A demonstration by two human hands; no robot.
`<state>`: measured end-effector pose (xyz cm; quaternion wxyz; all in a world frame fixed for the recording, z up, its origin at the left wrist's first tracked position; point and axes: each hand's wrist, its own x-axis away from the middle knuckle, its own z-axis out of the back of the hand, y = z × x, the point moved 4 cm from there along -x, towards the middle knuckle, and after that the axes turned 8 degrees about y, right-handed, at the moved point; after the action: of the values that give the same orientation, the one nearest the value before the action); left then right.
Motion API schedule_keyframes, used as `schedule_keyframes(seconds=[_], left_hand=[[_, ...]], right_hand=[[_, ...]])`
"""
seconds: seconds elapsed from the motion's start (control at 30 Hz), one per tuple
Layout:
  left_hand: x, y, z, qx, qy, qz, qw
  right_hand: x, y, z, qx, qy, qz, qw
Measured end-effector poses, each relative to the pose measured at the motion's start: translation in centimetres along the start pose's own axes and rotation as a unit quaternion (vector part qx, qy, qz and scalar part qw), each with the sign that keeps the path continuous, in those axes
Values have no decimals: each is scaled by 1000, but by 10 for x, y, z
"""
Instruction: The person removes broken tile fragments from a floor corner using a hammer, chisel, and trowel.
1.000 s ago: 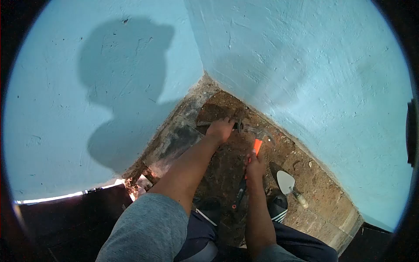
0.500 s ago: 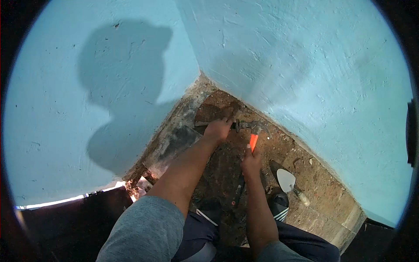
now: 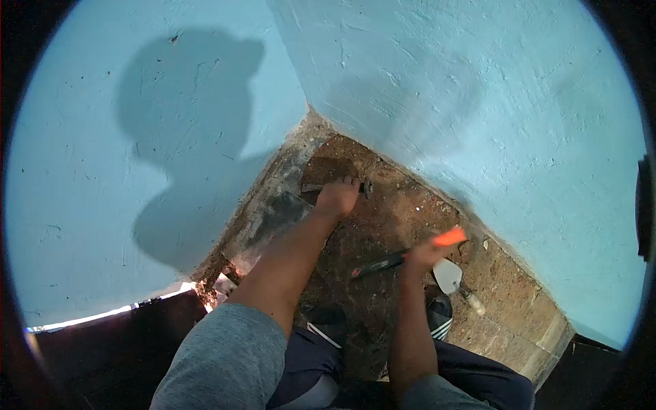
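My left hand (image 3: 337, 197) is closed around a chisel (image 3: 312, 188) that lies nearly level. Its flat blade points left at the rim of the grey concrete slab, and its struck end (image 3: 369, 188) sticks out to the right of my fist. My right hand (image 3: 425, 254), lower and to the right, grips a hammer by its orange and black handle (image 3: 449, 237). The black end of that handle points left over the dirt. I cannot make out the hammer's head, which is smeared against the wall. Brown dirt (image 3: 383, 222) lies under both hands.
A trowel (image 3: 448, 276) with a pale blade lies right of my right hand, by my shoe (image 3: 439, 318). Two light blue walls (image 3: 410, 89) meet at the corner ahead. Concrete (image 3: 277, 219) edges the dirt on the left. Paving (image 3: 495, 345) is at lower right.
My right hand has swung the hammer away from the chisel's struck end, to the right and slightly up. My left hand still holds the chisel in nearly the same place.
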<state>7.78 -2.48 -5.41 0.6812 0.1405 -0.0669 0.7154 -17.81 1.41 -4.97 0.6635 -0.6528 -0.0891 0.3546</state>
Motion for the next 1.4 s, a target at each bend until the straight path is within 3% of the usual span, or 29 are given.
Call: schedule_keyframes(seconds=[0.03, 0.1, 0.13, 0.23, 0.5, 0.7, 0.73, 0.83, 0.9, 0.97, 1.0, 1.07, 1.1, 1.2, 1.27, 1.4], left_hand=[[0, 1, 3, 8, -16, 17, 1000], [-2, 0, 13, 19, -46, 48, 998], [-4, 1, 19, 18, -51, 42, 998], [1, 1, 30, 22, -53, 26, 998], [12, 13, -4, -15, 28, -137, 990], [1, -1, 6, 5, -34, -11, 999], [0, -2, 11, 9, -49, -6, 999], [-1, -2, 15, 1, -60, -8, 998], [0, -3, 8, -31, -17, -31, 999], [6, -1, 20, -32, -46, -33, 998], [7, 1, 24, -31, -59, -36, 997], [-2, 0, 13, 6, -75, -18, 997], [-5, -1, 9, 23, -84, -9, 996], [-2, 1, 10, 11, -90, -26, 996], [1, -2, 5, 15, -69, -32, 997], [3, -1, 11, 17, -24, -28, 999]], right_hand=[[14, -5, -15, 99, -250, -6, 963], [41, -12, -27, 188, -500, -81, 841], [45, -17, -32, 185, -520, -146, 821], [61, -1, -19, 140, -470, -225, 842], [47, 25, -8, 133, -446, -248, 850], [8, 17, -8, 88, -376, -248, 888], [2, 21, -7, 76, -363, -249, 895], [-15, 12, -4, -51, -198, -261, 943], [-16, 8, 2, -47, -146, -272, 950], [-5, 26, 3, -53, -112, -277, 953], [13, 41, -1, -30, -119, -219, 968], [47, 29, -15, 64, -260, -102, 958], [59, 7, -22, 135, -388, -41, 911], [70, -5, -27, 69, -427, -253, 866], [62, 6, -21, 65, -401, -272, 872], [2, 30, -4, 8, -237, -274, 932]])
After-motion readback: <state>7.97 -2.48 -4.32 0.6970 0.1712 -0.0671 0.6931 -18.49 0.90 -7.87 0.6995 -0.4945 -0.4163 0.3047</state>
